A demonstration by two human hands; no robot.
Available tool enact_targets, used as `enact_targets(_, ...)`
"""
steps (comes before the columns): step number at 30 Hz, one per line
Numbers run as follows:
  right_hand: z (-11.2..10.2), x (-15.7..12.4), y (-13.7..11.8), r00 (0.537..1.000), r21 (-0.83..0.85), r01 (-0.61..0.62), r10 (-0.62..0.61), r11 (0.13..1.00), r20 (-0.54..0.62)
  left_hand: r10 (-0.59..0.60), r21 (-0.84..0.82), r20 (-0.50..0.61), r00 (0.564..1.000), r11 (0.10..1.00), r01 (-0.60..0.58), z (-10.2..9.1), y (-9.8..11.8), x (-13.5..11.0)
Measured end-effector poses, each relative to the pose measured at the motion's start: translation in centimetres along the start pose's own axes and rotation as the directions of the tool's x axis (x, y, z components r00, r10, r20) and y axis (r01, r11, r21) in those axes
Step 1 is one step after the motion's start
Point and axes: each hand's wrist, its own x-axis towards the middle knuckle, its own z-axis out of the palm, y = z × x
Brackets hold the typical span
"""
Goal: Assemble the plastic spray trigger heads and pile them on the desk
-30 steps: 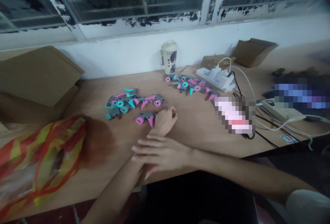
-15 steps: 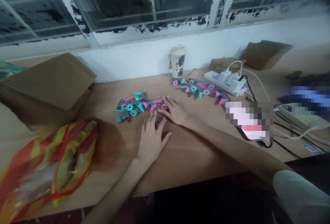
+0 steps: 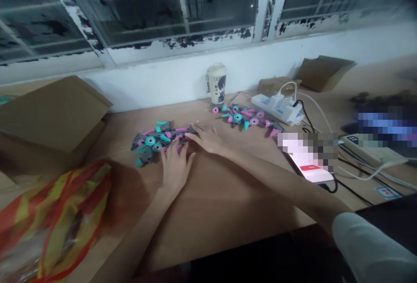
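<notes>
Left hand [image 3: 176, 169] and right hand [image 3: 208, 139] fan wide at the plastic pieces [image 3: 150, 140], likely light, stiff, slightly slick, best pinched by their grey bodies [image 3: 148, 156]

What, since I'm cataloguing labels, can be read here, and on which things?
"COFFEE": side of the cup, slightly blurred.
"IA": cup's front; next letter unclear, smaller characters unreadable.
Phone screen: unreadable.
Power strip markings: too small.
Sticker: too small.
</notes>
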Motion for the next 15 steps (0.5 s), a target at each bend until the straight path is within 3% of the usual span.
enact_targets(4,-2.7,-3.9,1.8,0.997,-0.011,0.057,-0.058,0.998,-0.047,0.068,-0.168,-0.072,0.995,0.983,-0.079,0.6,2.9,1.7)
enact_targets(7,-4.5,-6.9,3.8,0.985,0.015,-0.044,0.045,0.999,-0.164,0.047,-0.393,-0.067,0.997,0.917,-0.070,2.2,5.7,4.2)
enact_targets(11,-6.2,-8.4,8.1,0.932,0.030,-0.227,0.226,0.973,-0.284,-0.093,-0.557,-0.037,0.995,0.829,0.056,5.3,8.9,8.9)
enact_targets(15,-7.1,-6.5,12.4,0.847,0.017,-0.356,0.330,0.934,-0.416,-0.359,-0.588,0.000,0.933,0.755,0.291,8.1,9.9,13.7)
